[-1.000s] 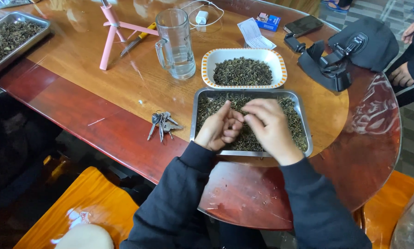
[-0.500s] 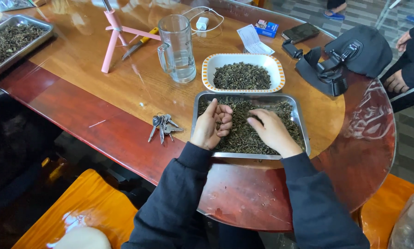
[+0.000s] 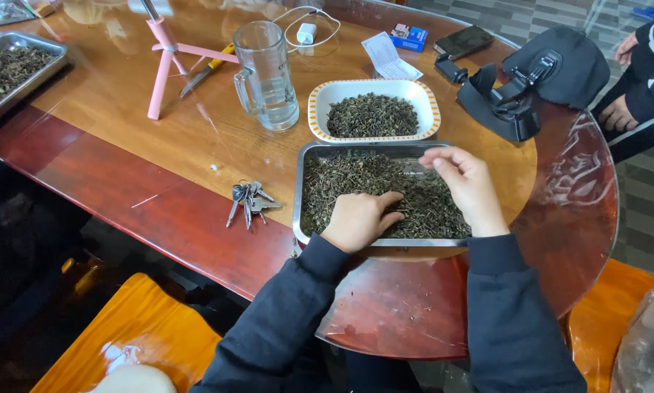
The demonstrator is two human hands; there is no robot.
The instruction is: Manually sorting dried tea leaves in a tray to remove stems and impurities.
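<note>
A steel tray (image 3: 298, 196) of dark dried tea leaves (image 3: 341, 175) lies on the wooden table in front of me. My left hand (image 3: 356, 218) rests palm down on the leaves at the tray's near edge, with its fingers stretched out. Above the tray's right side, my right hand (image 3: 469, 185) is lifted with thumb and fingertips pinched together. Whatever is between them is too small to tell. Just behind the tray stands a white dish with an orange rim (image 3: 316, 109), also holding dark leaves.
A glass mug (image 3: 269, 73), a bunch of keys (image 3: 247, 200) and a pink tripod (image 3: 163, 62) lie to the left. A black cap with a camera mount (image 3: 531, 80) and a phone (image 3: 462, 41) are at the back right. Another person's hand (image 3: 618, 113) shows at far right. A second tray (image 3: 14, 69) is at far left.
My left hand has dropped from a curled pose to lie flat on the leaves near the front rim. My right hand has lifted off the leaves and moved up and right, fingers pinched.
</note>
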